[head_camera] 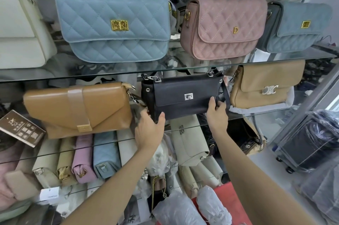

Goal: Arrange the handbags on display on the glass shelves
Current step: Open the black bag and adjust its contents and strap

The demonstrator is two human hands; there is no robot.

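A black handbag [183, 94] with a silver clasp stands on the middle glass shelf [256, 113], between a tan envelope bag [77, 109] and a beige bag [264, 85]. My left hand [149, 129] grips the black bag's lower left corner, thumb on its front. My right hand [216, 112] holds its lower right corner, thumb on the flap. On the upper glass shelf [165, 69] stand a cream bag [22, 28], a large blue quilted bag [113, 26], a pink quilted bag [223, 26] and a smaller blue quilted bag [300, 24].
Below, several bags stand packed side by side on a lower shelf [55, 153], among them a pink one [83, 158] and a blue one [105, 153]. Plastic-wrapped items [183, 208] and a red box [231, 201] lie at the bottom. A wrapped black cart [310, 140] stands at the right.
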